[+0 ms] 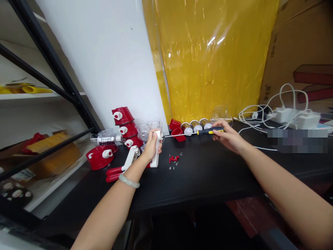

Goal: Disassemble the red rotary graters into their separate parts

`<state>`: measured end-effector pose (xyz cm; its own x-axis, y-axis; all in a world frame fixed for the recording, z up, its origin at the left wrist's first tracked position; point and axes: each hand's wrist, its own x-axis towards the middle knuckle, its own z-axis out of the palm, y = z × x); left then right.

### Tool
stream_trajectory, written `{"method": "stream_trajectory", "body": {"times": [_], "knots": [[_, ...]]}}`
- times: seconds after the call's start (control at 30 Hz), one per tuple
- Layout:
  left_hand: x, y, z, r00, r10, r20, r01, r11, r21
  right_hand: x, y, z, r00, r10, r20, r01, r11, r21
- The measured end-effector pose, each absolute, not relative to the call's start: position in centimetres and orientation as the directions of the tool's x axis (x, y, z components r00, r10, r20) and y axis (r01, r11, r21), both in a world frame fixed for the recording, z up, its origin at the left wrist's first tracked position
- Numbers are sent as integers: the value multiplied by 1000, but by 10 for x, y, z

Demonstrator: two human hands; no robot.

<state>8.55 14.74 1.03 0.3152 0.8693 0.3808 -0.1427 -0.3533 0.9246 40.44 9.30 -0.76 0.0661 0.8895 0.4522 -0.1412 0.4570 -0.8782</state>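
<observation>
My left hand (152, 146) is wrapped round a white crank handle (155, 159), holding it upright over the black table. In my right hand (225, 135) is a screwdriver (209, 131) with a black and yellow grip, its long shaft pointing left. The shaft's tip meets the round white end of the handle; whether it sits in a screw is too small to tell. Small red parts (173, 159) and several screws (177, 164) lie on the table between my hands. More white handles with red grips (114, 173) rest left of my left wrist.
Stacked red housings (127, 126), another red housing (100, 157) and clear plastic parts stand at the back left. Metal drums (195, 125) and red pieces (177, 131) line the wall. White cables (251, 119) and chargers are at the right; a shelf frame (49, 55) rises at left.
</observation>
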Motion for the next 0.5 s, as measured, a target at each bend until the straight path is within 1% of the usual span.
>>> {"method": "stream_trajectory", "body": {"times": [0.07,0.13,0.17,0.23,0.3,0.37,0.43,0.5], "knots": [[85,148,11,309,873,378,-143,-350,926,404,96,-9,50,933,356,-102,360,-927],[85,148,11,313,872,377,-148,-347,926,405,98,-10,60,952,301,12,301,-953],[85,148,11,318,869,380,-151,-349,925,405,99,-11,70,948,309,64,305,-950],[84,149,11,325,862,389,-149,-359,921,405,97,-12,102,918,384,106,374,-921],[84,149,12,322,859,397,-138,-372,918,405,95,-11,114,879,462,88,454,-886],[84,149,12,314,861,400,-126,-380,916,405,93,-9,93,857,507,38,505,-862],[84,149,12,311,862,400,-124,-381,916,405,92,-7,72,855,514,-46,518,-854],[85,148,12,318,861,397,-129,-376,918,405,93,-7,75,872,483,-111,489,-865]]}}
